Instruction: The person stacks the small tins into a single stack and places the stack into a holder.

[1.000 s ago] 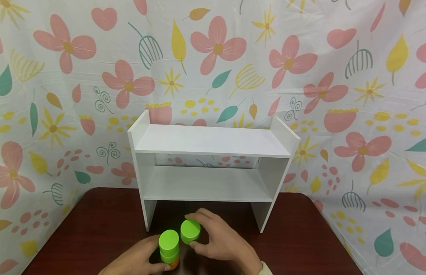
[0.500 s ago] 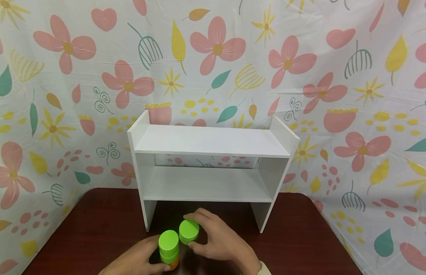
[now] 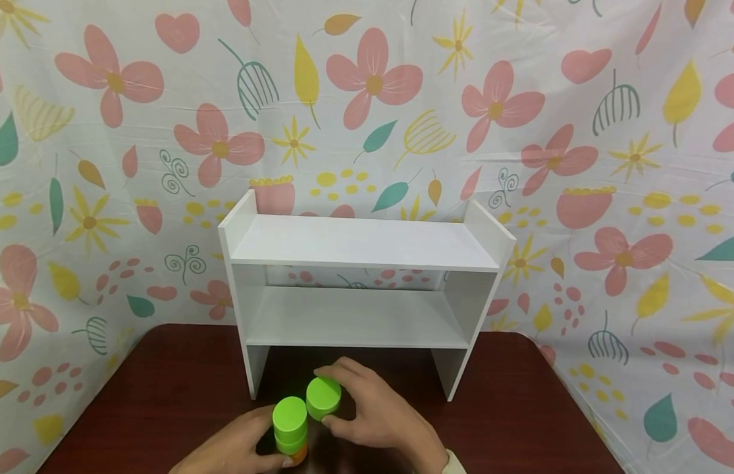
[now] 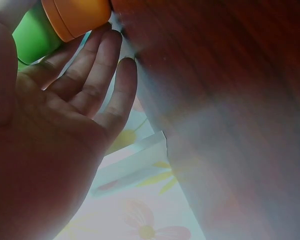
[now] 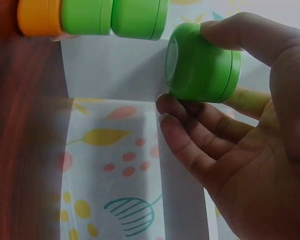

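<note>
Near the table's front, small round jars stand in an upright stack: an orange jar [image 5: 37, 17] at the bottom, a green jar [image 5: 85, 15] on it, and another green jar [image 5: 140, 17] on top. My left hand [image 3: 233, 444] holds the stack low down, its thumb in front by the orange jar and its fingers on the far side. A third green jar [image 3: 323, 395] is pinched between the thumb and fingers of my right hand [image 3: 378, 415]. This jar is raised, tilted a little, and close to the right of the stack's top.
Behind the hands stands a white two-tier shelf [image 3: 357, 316] with raised side panels. It rests on a dark red-brown wooden table [image 3: 538, 408]. A floral-printed sheet [image 3: 438, 85] hangs behind and at both sides.
My right hand has shifted slightly left with its green jar, bringing it nearer the stack. The left hand and the stack have hardly moved.
</note>
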Action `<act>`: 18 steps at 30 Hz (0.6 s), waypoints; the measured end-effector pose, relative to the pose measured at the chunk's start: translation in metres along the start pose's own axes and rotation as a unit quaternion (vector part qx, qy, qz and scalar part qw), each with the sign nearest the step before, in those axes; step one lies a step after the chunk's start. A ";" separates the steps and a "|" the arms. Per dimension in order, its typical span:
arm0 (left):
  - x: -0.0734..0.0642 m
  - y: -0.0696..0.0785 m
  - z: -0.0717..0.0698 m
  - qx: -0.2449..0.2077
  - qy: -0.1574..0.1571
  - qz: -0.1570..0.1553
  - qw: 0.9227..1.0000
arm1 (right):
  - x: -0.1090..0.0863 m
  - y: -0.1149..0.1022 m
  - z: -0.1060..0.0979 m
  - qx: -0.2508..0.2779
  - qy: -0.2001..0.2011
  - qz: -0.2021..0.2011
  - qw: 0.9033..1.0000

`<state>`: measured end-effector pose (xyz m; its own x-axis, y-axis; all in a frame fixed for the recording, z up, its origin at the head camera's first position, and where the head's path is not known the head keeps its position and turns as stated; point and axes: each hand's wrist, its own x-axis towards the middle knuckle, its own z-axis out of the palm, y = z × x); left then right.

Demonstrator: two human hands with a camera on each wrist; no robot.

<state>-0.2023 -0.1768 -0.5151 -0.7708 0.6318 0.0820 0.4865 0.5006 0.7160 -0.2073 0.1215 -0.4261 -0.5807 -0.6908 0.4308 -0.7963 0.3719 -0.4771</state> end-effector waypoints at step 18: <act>0.000 0.000 0.000 0.001 -0.001 0.005 1.000 | 0.007 -0.006 0.003 -0.002 0.000 0.001 1.000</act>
<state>-0.2021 -0.1772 -0.5148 -0.7652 0.6379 0.0869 0.4947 0.4961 0.7135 -0.2064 0.1127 -0.4227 -0.5825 -0.6900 0.4297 -0.7958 0.3761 -0.4747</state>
